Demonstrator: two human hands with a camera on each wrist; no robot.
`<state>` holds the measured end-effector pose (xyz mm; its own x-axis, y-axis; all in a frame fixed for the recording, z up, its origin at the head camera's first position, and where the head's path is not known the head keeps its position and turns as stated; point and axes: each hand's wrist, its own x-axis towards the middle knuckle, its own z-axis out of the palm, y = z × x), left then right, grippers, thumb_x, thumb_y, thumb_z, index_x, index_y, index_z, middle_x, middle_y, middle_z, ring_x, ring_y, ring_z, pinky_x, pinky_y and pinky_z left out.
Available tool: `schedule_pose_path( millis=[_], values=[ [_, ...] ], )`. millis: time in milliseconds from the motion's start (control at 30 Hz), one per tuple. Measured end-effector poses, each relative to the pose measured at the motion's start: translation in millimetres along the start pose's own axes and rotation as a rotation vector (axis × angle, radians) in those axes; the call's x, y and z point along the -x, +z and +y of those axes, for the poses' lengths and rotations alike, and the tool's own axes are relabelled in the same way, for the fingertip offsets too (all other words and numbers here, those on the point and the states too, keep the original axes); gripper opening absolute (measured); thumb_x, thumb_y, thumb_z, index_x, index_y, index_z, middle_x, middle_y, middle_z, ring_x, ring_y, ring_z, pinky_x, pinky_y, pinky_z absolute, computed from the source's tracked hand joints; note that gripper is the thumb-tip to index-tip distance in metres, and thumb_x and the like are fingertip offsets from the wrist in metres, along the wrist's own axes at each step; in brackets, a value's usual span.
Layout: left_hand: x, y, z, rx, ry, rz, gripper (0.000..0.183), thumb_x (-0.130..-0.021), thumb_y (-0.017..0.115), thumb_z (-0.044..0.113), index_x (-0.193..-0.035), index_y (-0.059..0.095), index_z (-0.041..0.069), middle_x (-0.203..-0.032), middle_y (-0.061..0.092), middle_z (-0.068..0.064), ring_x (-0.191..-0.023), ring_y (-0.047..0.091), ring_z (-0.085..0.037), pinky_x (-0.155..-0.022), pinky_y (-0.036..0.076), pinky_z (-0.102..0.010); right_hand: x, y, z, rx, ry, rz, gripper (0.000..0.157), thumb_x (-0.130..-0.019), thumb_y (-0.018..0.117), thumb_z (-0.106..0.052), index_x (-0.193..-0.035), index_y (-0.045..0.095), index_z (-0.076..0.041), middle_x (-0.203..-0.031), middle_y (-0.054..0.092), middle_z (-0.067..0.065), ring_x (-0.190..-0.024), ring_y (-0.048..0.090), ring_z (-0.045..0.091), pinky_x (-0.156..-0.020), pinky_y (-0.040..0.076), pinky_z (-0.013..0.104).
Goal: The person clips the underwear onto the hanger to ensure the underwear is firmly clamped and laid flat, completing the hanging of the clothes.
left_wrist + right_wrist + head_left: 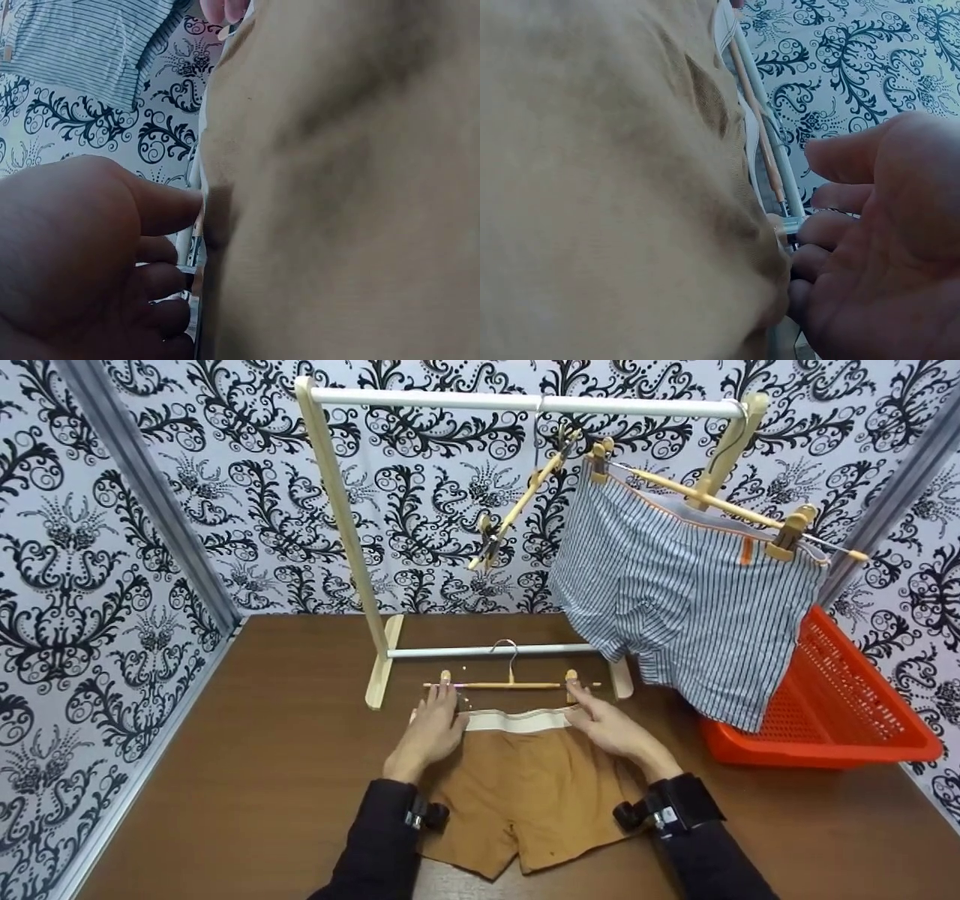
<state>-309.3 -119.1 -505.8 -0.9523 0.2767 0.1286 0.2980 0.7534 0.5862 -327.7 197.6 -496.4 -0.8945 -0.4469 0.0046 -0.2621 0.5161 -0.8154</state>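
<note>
Brown shorts with a white waistband lie flat on the table. Just beyond the waistband is a clip hanger, its hook pointing away. My left hand rests at the waistband's left end, fingers stretched toward the hanger's left clip. In the left wrist view its thumb touches the waistband edge. My right hand lies at the other end, fingertips at the right clip. The right wrist view shows its thumb apart from the cloth. Neither hand visibly grips anything.
A rack with a white top bar stands behind the hanger. Striped shorts hang clipped at its right, beside a bare clip hanger. A red plastic basket sits at the right. Patterned walls enclose the brown table.
</note>
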Motion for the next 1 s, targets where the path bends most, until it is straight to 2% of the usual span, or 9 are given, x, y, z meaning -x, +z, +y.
schedule_pose_path(
  millis=[167,300,400,533,600,667,800,900,1000],
  values=[
    [1.0,-0.9,0.6,-0.026,-0.008,-0.038,0.057,-0.106,0.047,0.018,-0.146,0.034,-0.019,-0.158,0.018,-0.037,-0.147,0.017,-0.052,-0.119,0.015,-0.062,0.4,-1.7,0.3,0.059,-0.017,-0.022,0.06,-0.107,0.049,-0.016,-0.154,0.023,0.011,-0.159,0.015,0.032,-0.149,0.009,0.047,-0.12,0.005,0.054],
    [1.9,-2.6,1.7,-0.024,-0.034,-0.077,0.057,-0.106,0.047,0.019,-0.148,0.033,-0.017,-0.16,0.015,-0.035,-0.149,0.014,-0.049,-0.12,0.012,-0.059,1.9,-3.4,0.4,0.108,-0.051,-0.008,0.059,-0.106,0.052,-0.015,-0.152,0.027,0.013,-0.158,0.022,0.034,-0.148,0.017,0.047,-0.12,0.012,0.055],
    [2.6,-6.4,3.2,-0.026,-0.046,-0.093,0.059,-0.105,0.049,0.02,-0.149,0.032,-0.016,-0.159,0.016,-0.037,-0.149,0.013,-0.05,-0.12,0.012,-0.06,2.6,-4.7,0.3,0.166,-0.064,0.069,0.057,-0.101,0.059,-0.011,-0.149,0.037,0.012,-0.152,0.037,0.033,-0.143,0.033,0.047,-0.118,0.024,0.055],
    [4.7,-16.1,4.7,-0.051,-0.066,-0.061,0.064,-0.099,0.058,0.02,-0.149,0.035,-0.014,-0.154,0.026,-0.041,-0.146,0.02,-0.053,-0.116,0.019,-0.065,4.0,-7.0,-3.5,0.218,-0.056,0.196,0.052,-0.093,0.065,-0.002,-0.14,0.05,0.013,-0.139,0.055,0.031,-0.13,0.051,0.046,-0.111,0.036,0.056],
    [7.0,-22.5,5.0,-0.084,-0.123,-0.04,0.066,-0.096,0.063,0.021,-0.149,0.039,-0.011,-0.152,0.03,-0.04,-0.144,0.026,-0.052,-0.114,0.025,-0.065,5.1,-8.6,-5.7,0.237,-0.02,0.245,0.05,-0.091,0.069,-0.002,-0.137,0.054,0.011,-0.131,0.061,0.029,-0.124,0.057,0.044,-0.107,0.04,0.057],
    [9.7,-28.1,4.6,-0.123,-0.21,-0.029,0.067,-0.094,0.068,0.023,-0.149,0.042,-0.006,-0.151,0.036,-0.036,-0.142,0.033,-0.049,-0.112,0.032,-0.063,6.3,-9.8,-5.9,0.255,0.03,0.274,0.05,-0.089,0.072,-0.004,-0.135,0.056,0.01,-0.122,0.067,0.027,-0.115,0.063,0.043,-0.102,0.044,0.057],
    [13.0,-34.6,2.1,-0.201,-0.351,0.004,0.068,-0.088,0.077,0.027,-0.144,0.052,-0.001,-0.142,0.052,-0.028,-0.132,0.048,-0.046,-0.1,0.046,-0.06,7.9,-10.9,-1.5,0.3,0.121,0.278,0.051,-0.087,0.075,-0.006,-0.134,0.058,0.005,-0.102,0.072,0.019,-0.098,0.067,0.036,-0.09,0.05,0.053],
    [13.5,-35.2,-0.4,-0.206,-0.386,0.043,0.067,-0.083,0.082,0.029,-0.138,0.057,-0.001,-0.132,0.058,-0.026,-0.123,0.054,-0.045,-0.092,0.051,-0.059,8.6,-11.2,3.0,0.319,0.13,0.261,0.043,-0.087,0.073,-0.002,-0.128,0.061,0.005,-0.09,0.071,0.012,-0.087,0.066,0.03,-0.081,0.052,0.049],
    [13.4,-34.2,-2.8,-0.175,-0.404,0.051,0.069,-0.083,0.082,0.032,-0.138,0.057,-0.001,-0.132,0.058,-0.027,-0.12,0.056,-0.047,-0.089,0.052,-0.059,9.8,-12.6,5.6,0.337,0.111,0.276,0.034,-0.087,0.069,0.0,-0.121,0.063,0.007,-0.084,0.07,0.011,-0.081,0.064,0.028,-0.076,0.052,0.047]
  ],
)
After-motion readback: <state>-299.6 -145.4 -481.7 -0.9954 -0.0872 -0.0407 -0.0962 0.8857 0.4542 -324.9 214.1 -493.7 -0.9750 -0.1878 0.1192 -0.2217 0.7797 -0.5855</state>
